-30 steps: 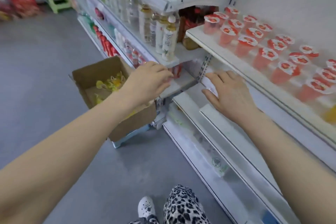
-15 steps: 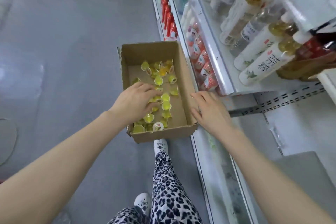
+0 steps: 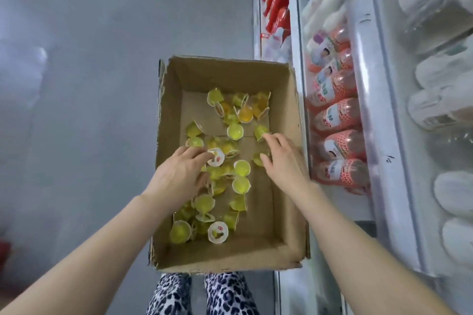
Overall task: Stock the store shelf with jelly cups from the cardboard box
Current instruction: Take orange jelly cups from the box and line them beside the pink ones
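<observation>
An open cardboard box [image 3: 289, 115] sits on the grey floor beside the shelving, holding several small yellow and orange jelly cups [image 3: 235, 131]. My left hand [image 3: 179, 174] is inside the box, palm down over the left cluster, fingertips touching a cup with a white printed lid [image 3: 216, 158]. My right hand [image 3: 284, 161] is also in the box near its right wall, fingers spread, fingertips against a yellow cup [image 3: 259, 132]. Neither hand has a cup lifted.
Store shelves [image 3: 299, 33] run along the right with pink-netted bottles [image 3: 335, 115], red bottles [image 3: 277, 0] and pale bottles higher up. Grey floor [image 3: 89, 84] lies left of the box. My legs in leopard-print trousers [image 3: 199, 294] stand just behind it.
My view dropped from the shelf to straight over the box. Both hands moved down from the shelf into the box; the right hand crossed the box's right wall onto the cups.
</observation>
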Tool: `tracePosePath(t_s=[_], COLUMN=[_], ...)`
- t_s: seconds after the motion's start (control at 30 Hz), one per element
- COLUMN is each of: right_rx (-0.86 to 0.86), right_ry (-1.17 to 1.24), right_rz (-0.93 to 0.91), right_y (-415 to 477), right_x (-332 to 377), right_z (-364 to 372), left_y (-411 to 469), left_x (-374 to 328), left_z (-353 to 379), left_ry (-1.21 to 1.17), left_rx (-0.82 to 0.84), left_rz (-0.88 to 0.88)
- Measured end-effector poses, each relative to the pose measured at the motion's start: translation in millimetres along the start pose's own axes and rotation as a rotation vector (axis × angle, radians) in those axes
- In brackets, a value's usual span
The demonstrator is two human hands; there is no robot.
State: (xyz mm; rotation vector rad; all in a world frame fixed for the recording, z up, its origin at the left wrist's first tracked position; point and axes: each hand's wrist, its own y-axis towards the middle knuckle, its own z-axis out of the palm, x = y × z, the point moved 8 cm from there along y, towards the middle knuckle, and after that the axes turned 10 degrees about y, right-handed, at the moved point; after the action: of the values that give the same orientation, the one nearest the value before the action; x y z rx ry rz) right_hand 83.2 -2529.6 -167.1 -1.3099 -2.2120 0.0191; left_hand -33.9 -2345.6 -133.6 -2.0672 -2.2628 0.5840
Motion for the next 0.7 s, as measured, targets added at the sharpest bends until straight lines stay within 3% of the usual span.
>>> tracePosePath(t_s=[0.27, 0.4, 0.53, 0.7], right_rx=[0.023, 0.048, 0.113, 0.01], right_ry=[-0.043, -0.068, -0.042, -0.115], right_rz=[0.086, 0.023, 0.022, -0.035], right_y=[113.0, 152.3, 171.2, 166.4], right_x=[-41.3, -50.4, -59.4, -52.4], right_z=[48.8, 70.2, 87.7, 85.7], left_y=[89.6, 132.3, 173.0, 216.5], left_x=[25.8, 33.7, 39.9, 45.3], left_z=[67.4, 87.0, 96.1, 110.0], left_ry=[-0.017, -0.037, 0.004, 0.128], left_rx=[0.075, 0.096, 0.069, 0.108], left_rz=[0.003, 0.007, 0.012, -0.01])
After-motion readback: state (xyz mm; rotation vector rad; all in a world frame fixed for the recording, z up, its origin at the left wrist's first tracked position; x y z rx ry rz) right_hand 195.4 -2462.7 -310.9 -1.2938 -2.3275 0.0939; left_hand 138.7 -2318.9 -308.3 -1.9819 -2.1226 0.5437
